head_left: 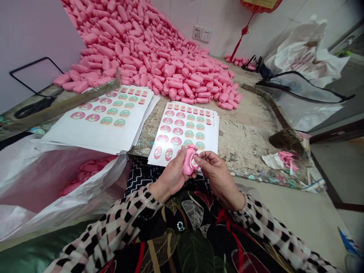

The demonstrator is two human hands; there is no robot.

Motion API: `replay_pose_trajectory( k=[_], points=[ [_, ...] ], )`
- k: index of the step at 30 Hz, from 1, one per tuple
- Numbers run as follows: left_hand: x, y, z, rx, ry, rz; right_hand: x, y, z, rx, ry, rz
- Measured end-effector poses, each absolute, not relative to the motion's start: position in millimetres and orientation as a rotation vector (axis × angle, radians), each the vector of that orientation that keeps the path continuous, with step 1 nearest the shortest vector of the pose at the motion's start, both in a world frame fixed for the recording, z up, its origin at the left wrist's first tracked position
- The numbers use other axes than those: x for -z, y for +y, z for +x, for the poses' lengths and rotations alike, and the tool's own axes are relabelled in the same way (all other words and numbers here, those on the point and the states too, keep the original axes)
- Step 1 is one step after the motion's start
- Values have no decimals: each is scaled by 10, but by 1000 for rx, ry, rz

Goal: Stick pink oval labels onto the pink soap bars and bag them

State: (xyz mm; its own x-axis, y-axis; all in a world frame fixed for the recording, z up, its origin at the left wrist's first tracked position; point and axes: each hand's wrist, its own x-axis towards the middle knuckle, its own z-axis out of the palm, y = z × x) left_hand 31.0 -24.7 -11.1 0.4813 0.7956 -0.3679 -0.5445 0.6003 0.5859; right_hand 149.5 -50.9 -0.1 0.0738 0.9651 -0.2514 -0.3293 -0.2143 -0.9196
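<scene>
My left hand is closed around a small pink plastic bottle, held just over the table's near edge. On the bottle's right face is an oval label sticker in white and pink. The thumb and fingers of my right hand pinch at that sticker, pressed against the bottle. Right behind my hands lies a stack of sticker sheets with rows of pink, green and red labels. A second stack of sticker sheets rests to the left.
A big heap of pink bottles fills the back of the table. At left are scissors, a wooden strip and an open plastic bag with pink items inside. Plastic bags and pink scraps are at right.
</scene>
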Motion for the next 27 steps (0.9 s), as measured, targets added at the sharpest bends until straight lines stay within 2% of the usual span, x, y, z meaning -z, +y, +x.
replay_pose_trajectory(
  k=[27],
  points=[
    [133,-278,323,-855,685,410,63,-542,1422,-1380,-781,-1166]
  ],
)
